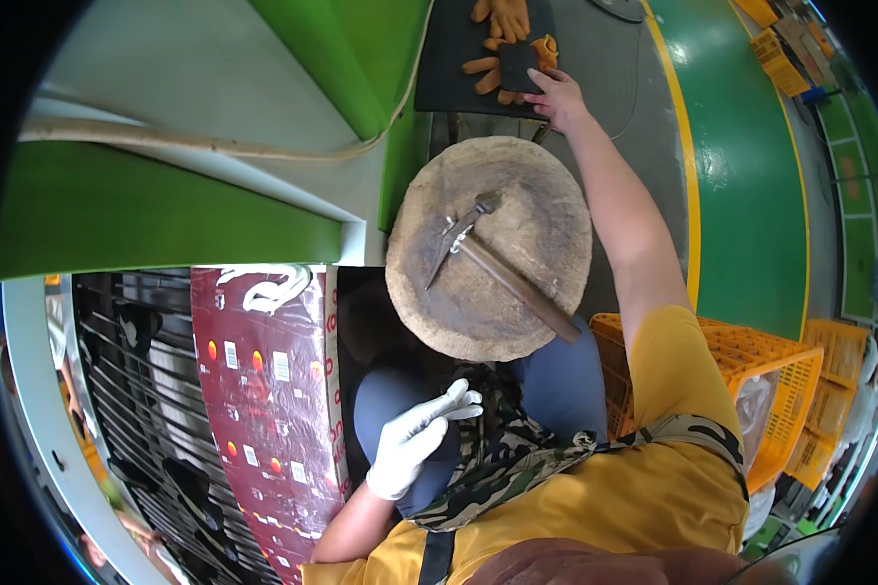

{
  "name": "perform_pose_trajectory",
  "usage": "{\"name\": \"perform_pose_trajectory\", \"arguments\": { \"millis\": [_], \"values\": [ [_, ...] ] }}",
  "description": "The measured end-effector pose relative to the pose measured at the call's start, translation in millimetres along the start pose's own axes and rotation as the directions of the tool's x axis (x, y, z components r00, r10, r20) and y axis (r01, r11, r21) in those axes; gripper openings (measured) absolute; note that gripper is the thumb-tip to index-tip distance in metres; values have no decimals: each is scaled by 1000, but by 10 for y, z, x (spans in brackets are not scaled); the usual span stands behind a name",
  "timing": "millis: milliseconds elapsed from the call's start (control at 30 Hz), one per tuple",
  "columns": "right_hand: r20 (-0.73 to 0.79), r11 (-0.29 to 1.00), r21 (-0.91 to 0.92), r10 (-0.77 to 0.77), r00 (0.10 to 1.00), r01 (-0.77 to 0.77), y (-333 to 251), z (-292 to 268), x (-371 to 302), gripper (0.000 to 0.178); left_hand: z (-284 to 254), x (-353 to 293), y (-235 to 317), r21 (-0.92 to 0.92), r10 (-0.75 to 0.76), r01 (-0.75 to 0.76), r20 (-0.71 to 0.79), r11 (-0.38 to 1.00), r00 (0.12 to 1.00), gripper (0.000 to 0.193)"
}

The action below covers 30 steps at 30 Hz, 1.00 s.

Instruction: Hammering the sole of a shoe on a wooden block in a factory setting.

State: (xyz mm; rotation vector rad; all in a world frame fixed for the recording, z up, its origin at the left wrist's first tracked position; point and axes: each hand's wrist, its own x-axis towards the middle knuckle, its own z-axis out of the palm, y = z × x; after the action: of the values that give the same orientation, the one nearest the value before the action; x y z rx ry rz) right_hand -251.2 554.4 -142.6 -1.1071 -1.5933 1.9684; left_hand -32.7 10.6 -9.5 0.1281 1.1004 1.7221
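My right hand, bare, reaches forward and grips the near right edge of a flat black square piece. Beneath that piece lies an orange work glove, and another orange glove is farther off on the same dark seat. My left hand wears a white glove and hovers over my lap, fingers stretched out, holding nothing. Between my knees and the seat stands a round, worn block. A hammer with a long pointed head lies across its top, handle toward me.
On my left is a maroon plastic-wrapped box with white gloves on it, beside a black slatted rack. A green-and-white machine frame rises at front left. Orange crates stand at my right.
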Motion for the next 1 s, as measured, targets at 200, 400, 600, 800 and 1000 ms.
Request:
{"name": "perform_pose_trajectory", "arguments": {
  "millis": [200, 400, 600, 800, 1000],
  "values": [
    [-77, 997, -68, 41, 996, -47, 220, -36, -469, 62, 2, -128, 44, -4, -6, 6, -5, 1000, 1000, 53],
    [30, 989, -116, -93, 995, 96, -66, -906, -1874, 41, -52, -138, 7, -11, -24, 24, 22, 1000, 999, 51],
    [446, 565, -575, -390, 806, 592, 158, -826, -3911, 37, -90, -135, -453, -31, 119, -119, -10, 992, 993, 50],
    [600, 77, -726, -415, 684, 683, 425, -507, -4321, 47, -119, -156, -526, 47, 205, -206, 18, 977, 979, 53],
    [530, -56, -831, -381, 757, 554, 447, -314, -4257, 48, -115, -588, 239, -102, 570, -591, -179, 800, 802, 52]
  ]
}}
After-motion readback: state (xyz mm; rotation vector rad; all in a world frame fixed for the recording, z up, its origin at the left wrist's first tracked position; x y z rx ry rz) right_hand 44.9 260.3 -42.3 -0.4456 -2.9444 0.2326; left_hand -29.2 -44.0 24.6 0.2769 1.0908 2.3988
